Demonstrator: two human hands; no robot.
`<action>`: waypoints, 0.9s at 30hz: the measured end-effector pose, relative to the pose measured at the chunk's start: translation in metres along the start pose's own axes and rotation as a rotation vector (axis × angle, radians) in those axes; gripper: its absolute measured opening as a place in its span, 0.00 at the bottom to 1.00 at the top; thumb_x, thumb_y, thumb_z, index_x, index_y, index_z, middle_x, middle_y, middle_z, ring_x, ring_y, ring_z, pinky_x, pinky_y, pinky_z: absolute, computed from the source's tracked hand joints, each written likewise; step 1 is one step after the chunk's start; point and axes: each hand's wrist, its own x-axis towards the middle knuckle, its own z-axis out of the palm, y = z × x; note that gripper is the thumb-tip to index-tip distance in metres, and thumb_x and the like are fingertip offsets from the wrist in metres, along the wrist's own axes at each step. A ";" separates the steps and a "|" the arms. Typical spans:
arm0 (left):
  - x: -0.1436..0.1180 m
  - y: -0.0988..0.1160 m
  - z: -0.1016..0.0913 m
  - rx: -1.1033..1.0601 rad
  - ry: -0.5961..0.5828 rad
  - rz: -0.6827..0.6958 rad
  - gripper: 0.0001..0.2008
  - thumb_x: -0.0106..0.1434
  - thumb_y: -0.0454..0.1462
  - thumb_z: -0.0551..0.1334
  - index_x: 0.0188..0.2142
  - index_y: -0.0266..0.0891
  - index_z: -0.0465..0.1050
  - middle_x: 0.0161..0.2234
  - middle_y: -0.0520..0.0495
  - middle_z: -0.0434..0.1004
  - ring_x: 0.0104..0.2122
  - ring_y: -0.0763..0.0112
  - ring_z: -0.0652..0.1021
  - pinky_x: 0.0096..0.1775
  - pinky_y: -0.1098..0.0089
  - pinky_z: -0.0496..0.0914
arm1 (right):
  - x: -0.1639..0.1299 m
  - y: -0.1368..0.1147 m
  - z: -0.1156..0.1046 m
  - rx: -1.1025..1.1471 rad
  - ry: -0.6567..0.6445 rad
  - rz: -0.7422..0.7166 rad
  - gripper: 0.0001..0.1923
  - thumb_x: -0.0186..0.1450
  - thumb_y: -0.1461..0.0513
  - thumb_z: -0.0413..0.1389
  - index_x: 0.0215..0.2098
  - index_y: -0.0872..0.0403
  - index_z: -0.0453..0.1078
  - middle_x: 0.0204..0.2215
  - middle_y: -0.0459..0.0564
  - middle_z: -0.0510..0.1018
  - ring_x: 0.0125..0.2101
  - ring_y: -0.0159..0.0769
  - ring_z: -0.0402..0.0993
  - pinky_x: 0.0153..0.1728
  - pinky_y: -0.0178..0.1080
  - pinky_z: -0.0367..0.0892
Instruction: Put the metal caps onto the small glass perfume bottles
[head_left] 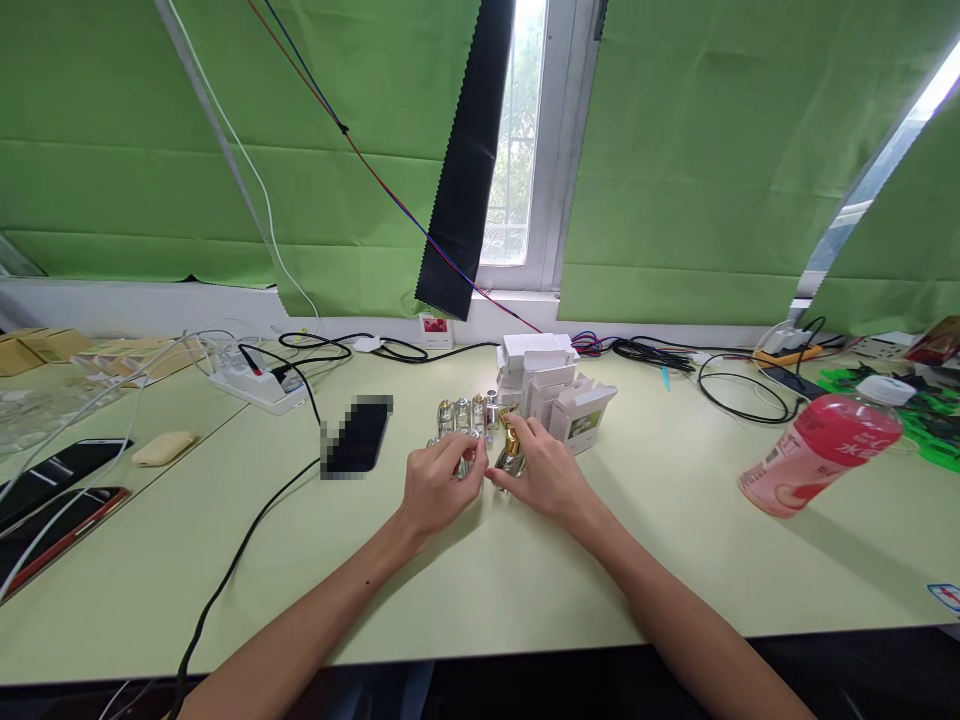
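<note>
Several small glass bottles (463, 412) with gold and silver caps stand close together at the middle of the table. My left hand (442, 482) is closed at the front of this group, its fingers pinched round a small bottle (463, 466) that they mostly hide. Just to its right, my right hand (551, 470) curls its thumb and fingers round a gold-capped glass bottle (512, 445). The fingertips of both hands are close to each other. Behind my right hand stand white cardboard boxes (545, 385), some with open flaps.
A phone (361, 435) lies to the left, with a black cable (247, 540) running past it. Further left are a power strip (259, 385), more phones (56, 475) and a beige case (163, 448). A pink drink bottle (821, 450) stands at right; coiled cables (652, 352) lie behind.
</note>
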 end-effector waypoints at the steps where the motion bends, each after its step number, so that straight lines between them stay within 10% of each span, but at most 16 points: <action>1: 0.000 -0.001 0.000 -0.004 0.004 0.004 0.08 0.63 0.32 0.61 0.27 0.38 0.69 0.20 0.57 0.69 0.17 0.81 0.65 0.23 0.75 0.59 | -0.001 -0.002 -0.002 -0.030 -0.011 0.018 0.33 0.63 0.52 0.62 0.62 0.52 0.58 0.45 0.56 0.74 0.37 0.49 0.78 0.32 0.42 0.68; 27: 0.018 -0.004 -0.009 0.085 -0.116 0.128 0.02 0.64 0.33 0.61 0.35 0.38 0.71 0.31 0.46 0.75 0.32 0.67 0.73 0.37 0.66 0.69 | -0.004 -0.009 -0.057 -0.121 -0.345 0.135 0.30 0.57 0.64 0.68 0.55 0.50 0.65 0.49 0.53 0.76 0.49 0.49 0.73 0.40 0.40 0.64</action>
